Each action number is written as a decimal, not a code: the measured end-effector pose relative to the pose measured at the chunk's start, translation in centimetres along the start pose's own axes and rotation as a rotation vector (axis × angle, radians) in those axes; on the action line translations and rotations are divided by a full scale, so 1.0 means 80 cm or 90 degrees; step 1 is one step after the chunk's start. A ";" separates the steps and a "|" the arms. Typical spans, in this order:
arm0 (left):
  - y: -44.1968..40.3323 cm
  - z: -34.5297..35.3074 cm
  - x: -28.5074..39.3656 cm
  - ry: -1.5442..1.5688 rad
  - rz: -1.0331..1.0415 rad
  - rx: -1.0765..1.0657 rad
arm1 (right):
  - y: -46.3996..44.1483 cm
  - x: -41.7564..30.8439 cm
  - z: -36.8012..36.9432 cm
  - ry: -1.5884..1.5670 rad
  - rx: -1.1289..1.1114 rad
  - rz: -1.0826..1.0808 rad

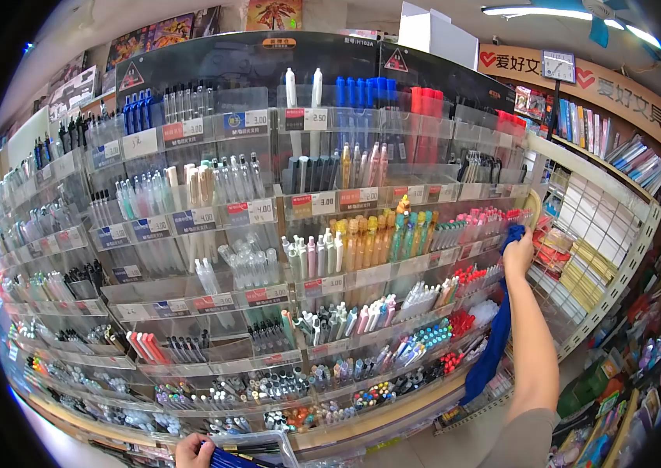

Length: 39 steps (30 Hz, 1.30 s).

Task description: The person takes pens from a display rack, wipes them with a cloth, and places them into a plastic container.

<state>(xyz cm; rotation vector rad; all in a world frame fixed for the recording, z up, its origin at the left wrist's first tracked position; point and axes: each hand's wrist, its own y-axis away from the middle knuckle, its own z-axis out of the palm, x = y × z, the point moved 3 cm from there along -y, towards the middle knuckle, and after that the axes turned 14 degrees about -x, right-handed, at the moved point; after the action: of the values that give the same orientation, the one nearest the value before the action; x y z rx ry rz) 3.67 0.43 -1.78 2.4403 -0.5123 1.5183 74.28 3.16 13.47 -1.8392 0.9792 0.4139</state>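
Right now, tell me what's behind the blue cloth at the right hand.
Past the picture-left edge of the blue cloth, held in the right hand, pen shelves show. Whatever lies directly behind the cloth is covered and cannot be seen.

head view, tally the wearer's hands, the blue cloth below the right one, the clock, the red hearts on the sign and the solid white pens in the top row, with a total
Left hand and right hand: 2
Blue cloth: 1
Clock: 1
Red hearts: 2
White pens: 2
Total: 8
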 end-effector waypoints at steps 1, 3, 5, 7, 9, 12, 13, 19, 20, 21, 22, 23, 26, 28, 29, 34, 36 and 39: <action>-0.001 0.001 0.005 -0.013 0.006 -0.003 | 0.006 0.004 0.005 0.036 -0.005 -0.009; -0.014 0.009 -0.019 0.104 -0.065 0.000 | 0.036 -0.011 -0.001 0.098 -0.039 -0.082; -0.011 0.011 -0.029 0.112 -0.087 -0.030 | 0.065 -0.029 -0.010 0.106 -0.077 -0.197; -0.015 0.014 -0.028 0.104 -0.015 -0.051 | 0.087 -0.055 -0.026 0.080 -0.116 -0.228; -0.012 0.013 -0.012 0.137 -0.058 -0.072 | 0.100 -0.075 -0.031 0.053 -0.126 -0.275; -0.009 0.009 -0.012 0.131 -0.041 -0.074 | 0.123 -0.115 -0.039 0.027 -0.123 -0.359; -0.009 0.008 -0.012 0.132 -0.035 -0.074 | 0.136 -0.128 -0.037 0.033 -0.130 -0.363; -0.003 0.000 -0.021 0.157 -0.031 -0.077 | 0.150 -0.145 -0.048 -0.166 -0.246 -0.346; -0.004 0.000 -0.026 0.158 -0.027 -0.076 | 0.153 -0.144 -0.051 -0.298 -0.275 -0.298; -0.003 -0.001 -0.030 0.158 -0.024 -0.075 | 0.159 -0.145 -0.059 -0.430 -0.303 -0.245; -0.004 -0.002 -0.030 0.161 -0.027 -0.071 | 0.166 -0.145 -0.067 -0.518 -0.285 -0.189; -0.004 -0.004 -0.032 0.174 -0.032 -0.073 | 0.174 -0.143 -0.077 -0.506 -0.242 -0.217; -0.005 -0.008 -0.033 0.176 -0.033 -0.064 | 0.219 -0.147 -0.088 -0.464 -0.201 -0.261; -0.007 -0.010 -0.032 0.144 -0.026 -0.068 | 0.261 -0.152 -0.077 -0.419 -0.280 -0.274; -0.008 -0.010 -0.033 0.125 -0.023 -0.073 | 0.289 -0.163 -0.071 -0.392 -0.316 -0.293; -0.013 -0.007 -0.040 0.115 -0.030 -0.106 | 0.382 -0.188 -0.041 -0.280 -0.372 -0.421; -0.012 -0.009 -0.042 0.118 -0.031 -0.109 | 0.403 -0.200 -0.042 -0.243 -0.366 -0.476; -0.010 -0.011 -0.041 0.121 -0.041 -0.111 | 0.424 -0.215 -0.037 -0.228 -0.364 -0.532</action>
<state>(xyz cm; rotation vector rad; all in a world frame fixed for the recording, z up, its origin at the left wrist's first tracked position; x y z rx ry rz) 1.89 2.04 -4.34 2.1365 -0.5014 1.5859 36.96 1.33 5.71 -2.3677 -0.2178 0.4951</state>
